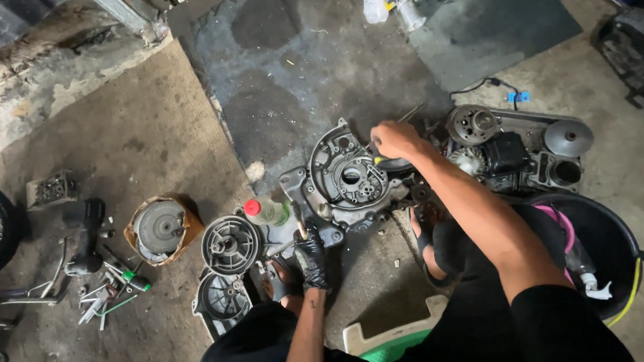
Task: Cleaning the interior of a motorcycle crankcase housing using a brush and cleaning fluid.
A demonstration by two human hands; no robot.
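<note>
One grey cast-metal engine crankcase [348,176], oily, round-holed, right hand [394,138] fisted on yellow-handled screwdriver [389,161] above it, black-gloved left hand [310,258] gripping small tool [300,223] below-left, two round ribbed covers [230,245] leftward.

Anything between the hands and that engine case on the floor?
Nothing visible. The right hand is already at the upper right edge of the engine case, gripping a yellow-handled tool. The gloved left hand holds a tool at its lower left corner. A red-capped bottle stands just beside it, left.

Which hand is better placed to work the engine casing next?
Likely right: the right hand grips a yellow-handled tool at the engine casing. The gloved left hand sits at its lower edge.
</note>
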